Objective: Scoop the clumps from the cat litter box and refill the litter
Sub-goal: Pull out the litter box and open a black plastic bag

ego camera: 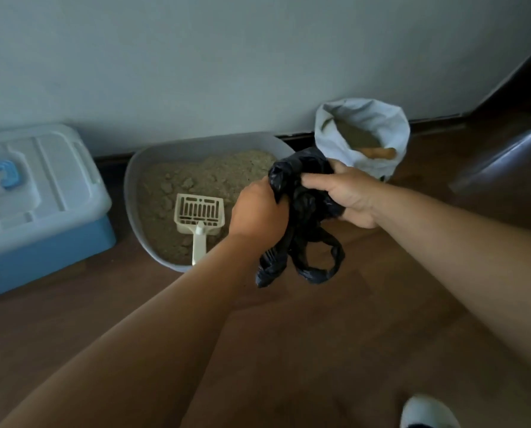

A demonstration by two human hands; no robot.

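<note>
A grey litter box (177,151) sits on the floor against the wall, filled with lumpy tan litter (208,174). A cream slotted scoop (199,218) lies in it, its handle pointing toward me over the near rim. Both hands hold a crumpled black plastic bag (304,211) above the box's right end. My left hand (258,211) grips its left side and my right hand (344,194) grips its right side. The bag's handle loops hang down below them. A white sack (363,134) of litter stands open to the right of the box.
A blue storage bin with a pale lid (38,193) stands at the left by the wall. The floor (288,350) is dark wood. A dark furniture edge (511,88) runs along the far right. A white shoe tip (428,412) shows at the bottom right.
</note>
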